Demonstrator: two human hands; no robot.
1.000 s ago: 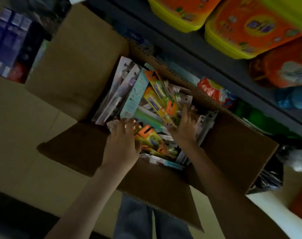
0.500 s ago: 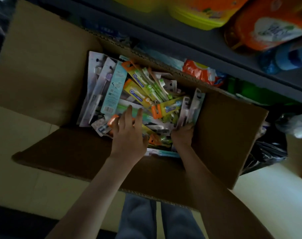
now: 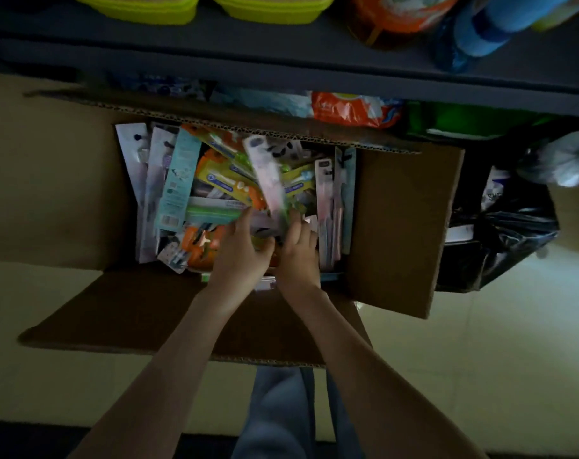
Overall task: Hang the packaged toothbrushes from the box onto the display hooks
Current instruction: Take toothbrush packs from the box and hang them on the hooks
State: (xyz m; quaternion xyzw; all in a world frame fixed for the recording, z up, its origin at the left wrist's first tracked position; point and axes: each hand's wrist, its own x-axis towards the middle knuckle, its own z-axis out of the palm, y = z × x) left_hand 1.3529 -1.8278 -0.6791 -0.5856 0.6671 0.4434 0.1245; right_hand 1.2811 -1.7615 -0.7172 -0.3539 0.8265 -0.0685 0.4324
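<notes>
While right hand [image 3: 298,256] grips pale pack [image 3: 267,177], box [image 3: 397,226] holds jumbled toothbrush packs [image 3: 221,183].

Orange pouch [image 3: 351,109] below dark shelf [image 3: 248,58]

Left hand [image 3: 240,251] and right hand [image 3: 298,256] inside an open cardboard box [image 3: 397,226] of packaged toothbrushes [image 3: 221,183]; the right hand grips a tilted pale pink pack [image 3: 266,173].

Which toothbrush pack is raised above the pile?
The pale pink pack, tilted up over the yellow packs, lower end in the right hand; the rest lie lower.
</notes>
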